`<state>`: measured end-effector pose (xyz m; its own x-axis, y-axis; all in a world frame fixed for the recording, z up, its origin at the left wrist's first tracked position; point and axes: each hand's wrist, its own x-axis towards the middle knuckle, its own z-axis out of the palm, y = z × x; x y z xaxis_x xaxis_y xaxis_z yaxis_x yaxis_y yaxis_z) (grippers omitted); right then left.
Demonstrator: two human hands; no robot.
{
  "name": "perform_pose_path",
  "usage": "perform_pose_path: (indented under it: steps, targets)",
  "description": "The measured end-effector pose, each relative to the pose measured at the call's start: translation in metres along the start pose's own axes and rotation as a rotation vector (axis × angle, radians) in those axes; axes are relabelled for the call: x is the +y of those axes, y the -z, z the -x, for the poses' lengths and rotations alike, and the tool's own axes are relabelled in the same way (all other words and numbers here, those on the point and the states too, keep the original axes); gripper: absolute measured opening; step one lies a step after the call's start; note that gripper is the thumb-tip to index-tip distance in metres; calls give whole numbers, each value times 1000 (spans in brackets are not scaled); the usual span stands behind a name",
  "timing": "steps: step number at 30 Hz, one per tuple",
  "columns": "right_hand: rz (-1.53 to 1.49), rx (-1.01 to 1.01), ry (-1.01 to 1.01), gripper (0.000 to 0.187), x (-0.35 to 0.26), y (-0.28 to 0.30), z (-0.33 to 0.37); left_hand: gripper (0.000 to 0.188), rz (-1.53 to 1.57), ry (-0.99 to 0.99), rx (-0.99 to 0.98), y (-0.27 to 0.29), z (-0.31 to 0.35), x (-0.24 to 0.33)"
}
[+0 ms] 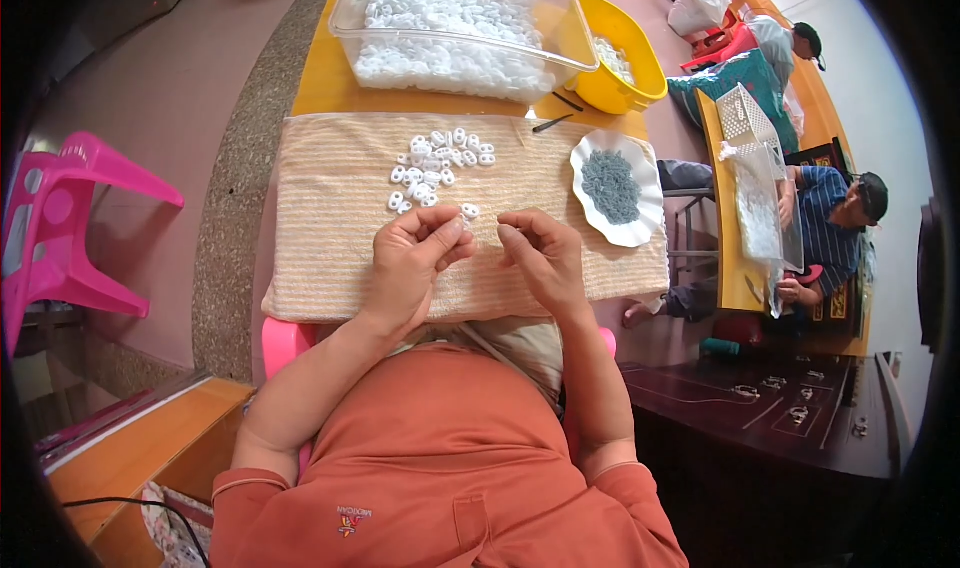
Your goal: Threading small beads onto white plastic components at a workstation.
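My left hand [408,268] is closed in a pinch, thumb against forefinger, with a bit of a small white plastic piece showing at the tips. Just beyond those fingertips is a white two-holed plastic piece [471,211]. A short gap to the right, my right hand [546,260] is pinched too; whatever its fingertips hold is too small to make out. Both hands are over a striped beige towel [330,258]. Farther up the towel lies a loose pile of similar white plastic pieces [432,168]. On the right, a white scalloped dish [640,224] holds many small grey parts [610,186].
A clear bin [345,28] full of white pieces stands at the back beside a yellow tub [652,80]. A dark slim tool [552,124] lies near the towel's far edge. A pink stool [75,228] is at left. Another person [835,208] works at a table on the right.
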<state>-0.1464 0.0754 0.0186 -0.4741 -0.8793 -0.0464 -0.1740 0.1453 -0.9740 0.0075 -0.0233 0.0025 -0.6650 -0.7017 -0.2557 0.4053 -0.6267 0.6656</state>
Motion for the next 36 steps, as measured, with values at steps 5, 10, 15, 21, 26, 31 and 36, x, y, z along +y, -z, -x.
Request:
perform_pose_path:
  steps: [5, 10, 15, 21, 26, 31, 36]
  targets:
    - [400, 4, 281, 16, -2, -5, -16, 15, 54, -46, 26, 5, -5, 2]
    - [733, -28, 361, 20, -10, -16, -28, 15, 68, -43, 55, 5, -5, 5]
    - [870, -89, 265, 18, -11, -22, -31, 15, 60, -64, 55, 6, -7, 7]
    - [879, -47, 313, 11, -5, -23, -32, 15, 71, -51, 62, 8, -8, 5]
    - [738, -28, 408, 14, 3, -16, -29, 14, 68, -21, 51, 8, -7, 2]
    - [396, -46, 245, 18, 1, -8, -18, 13, 57, -30, 23, 8, -7, 0]
    - [71, -90, 51, 21, 11, -3, -14, 14, 74, -4, 20, 8, -6, -3]
